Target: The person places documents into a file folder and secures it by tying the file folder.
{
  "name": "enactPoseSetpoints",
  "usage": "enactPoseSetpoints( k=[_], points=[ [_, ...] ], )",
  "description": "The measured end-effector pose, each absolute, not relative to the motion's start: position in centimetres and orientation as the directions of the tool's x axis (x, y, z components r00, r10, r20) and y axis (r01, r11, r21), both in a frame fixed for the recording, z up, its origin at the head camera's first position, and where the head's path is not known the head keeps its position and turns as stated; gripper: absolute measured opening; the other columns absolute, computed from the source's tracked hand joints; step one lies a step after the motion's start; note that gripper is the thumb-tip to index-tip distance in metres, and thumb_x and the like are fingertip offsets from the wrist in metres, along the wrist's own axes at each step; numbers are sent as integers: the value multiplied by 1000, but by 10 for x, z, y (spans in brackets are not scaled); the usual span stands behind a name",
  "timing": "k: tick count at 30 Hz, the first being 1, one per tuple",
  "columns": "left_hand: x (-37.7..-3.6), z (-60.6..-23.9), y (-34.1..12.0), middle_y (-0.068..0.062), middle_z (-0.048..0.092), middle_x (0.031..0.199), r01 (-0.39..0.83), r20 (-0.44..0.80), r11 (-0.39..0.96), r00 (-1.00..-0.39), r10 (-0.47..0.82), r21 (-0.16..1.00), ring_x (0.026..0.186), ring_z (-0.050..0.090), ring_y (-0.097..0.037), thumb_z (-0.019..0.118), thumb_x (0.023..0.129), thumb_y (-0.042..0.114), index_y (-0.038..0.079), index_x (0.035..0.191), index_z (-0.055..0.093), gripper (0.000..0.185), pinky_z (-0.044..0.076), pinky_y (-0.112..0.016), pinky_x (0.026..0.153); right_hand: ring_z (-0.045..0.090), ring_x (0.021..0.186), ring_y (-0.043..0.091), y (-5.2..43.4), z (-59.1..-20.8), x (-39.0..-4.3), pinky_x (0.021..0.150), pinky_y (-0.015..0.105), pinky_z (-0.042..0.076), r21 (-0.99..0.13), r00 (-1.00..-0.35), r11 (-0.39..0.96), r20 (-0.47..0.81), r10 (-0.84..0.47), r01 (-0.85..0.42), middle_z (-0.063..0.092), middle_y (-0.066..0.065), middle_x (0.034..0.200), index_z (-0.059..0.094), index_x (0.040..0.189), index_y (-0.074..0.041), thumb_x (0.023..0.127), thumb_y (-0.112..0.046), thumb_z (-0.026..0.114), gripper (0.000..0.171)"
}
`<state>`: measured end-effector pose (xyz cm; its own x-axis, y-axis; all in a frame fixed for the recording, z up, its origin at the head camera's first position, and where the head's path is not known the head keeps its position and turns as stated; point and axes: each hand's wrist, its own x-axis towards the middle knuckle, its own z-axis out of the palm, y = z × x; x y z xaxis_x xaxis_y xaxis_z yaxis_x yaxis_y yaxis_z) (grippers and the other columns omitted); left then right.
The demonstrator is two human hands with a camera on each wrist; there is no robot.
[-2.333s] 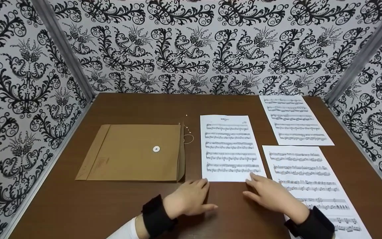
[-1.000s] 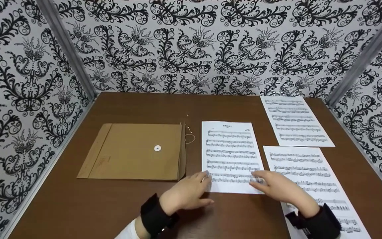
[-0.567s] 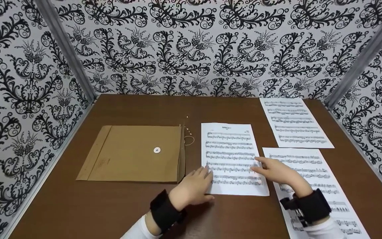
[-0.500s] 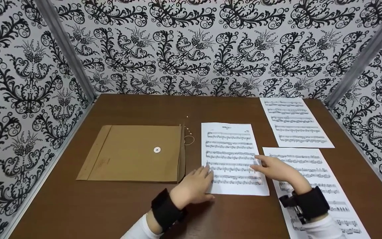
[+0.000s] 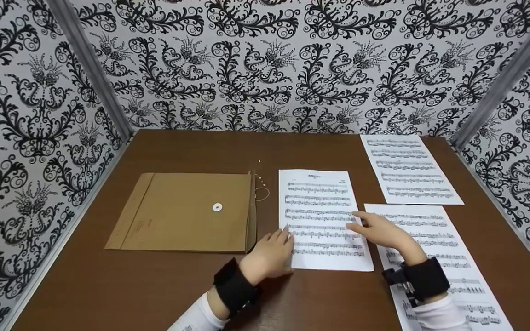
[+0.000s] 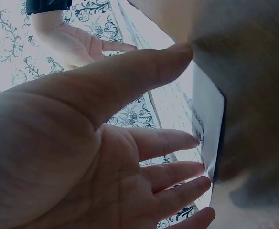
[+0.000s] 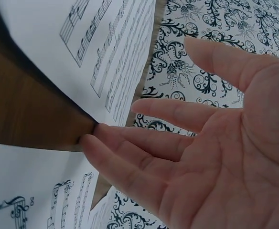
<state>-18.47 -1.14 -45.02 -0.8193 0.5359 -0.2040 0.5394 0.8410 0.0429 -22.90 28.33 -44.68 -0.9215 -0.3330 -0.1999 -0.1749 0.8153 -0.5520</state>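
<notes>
Paper sheets of music lie loose on a brown table [image 5: 200, 285], none yet in the envelope [image 5: 187, 211].
Both hands frame the middle sheet [image 5: 320, 202]: the left hand [image 5: 269, 257] sets straight, spread fingers against its left edge, and the right hand [image 5: 382, 232] lays flat fingers on its right edge where it meets the near sheet [image 5: 435, 248]. Neither hand pinches anything. A far sheet [image 5: 407, 168] lies untouched; the envelope lies flat to the left.

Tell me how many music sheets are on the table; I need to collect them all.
3: middle sheet between both hands, near-right sheet under the right wrist, far-right sheet. Any inside the envelope would be hidden.
</notes>
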Motion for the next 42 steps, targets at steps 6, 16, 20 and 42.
enactPoseSetpoints(
  k=[6, 16, 20, 42],
  points=[
    [-187, -454, -12, -13, 45, 161, 549, -177, 833, -816, 550, 58, 146, 50, -28, 70, 94, 35, 5, 151, 49, 68, 46, -42, 117, 52, 132, 56, 286, -448, -229, 106, 63, 47, -569, -918, 804, -205, -340, -171, 49, 40, 145, 42, 146, 16, 105, -41, 53, 71],
    [-186, -455, -12, -17, 49, 157, 563, -124, 822, -812, 570, 90, 142, 54, -29, 72, 92, 30, 3, 146, 53, 64, 48, -37, 115, 50, 133, 57, 293, -453, -228, 105, 63, 49, -603, -921, 784, -208, -329, -144, 46, 42, 147, 38, 148, 17, 105, -39, 54, 72],
    [-185, -456, -14, -18, 54, 152, 582, -76, 809, -805, 588, 86, 137, 58, -30, 72, 90, 25, 1, 141, 56, 59, 51, -36, 111, 48, 136, 56, 298, -453, -229, 104, 59, 51, -659, -919, 745, -226, -322, -99, 36, 41, 154, 30, 153, 15, 106, -38, 53, 74],
    [-186, -459, -17, -19, 57, 148, 567, -23, 812, -818, 575, 138, 134, 60, -32, 71, 86, 19, 0, 135, 60, 53, 52, -36, 111, 72, 101, 10, 286, -455, -239, 84, 27, 60, -930, -867, 367, -168, -470, -19, 60, 34, 132, 26, 153, 13, 108, -21, 50, 61]
  ],
)
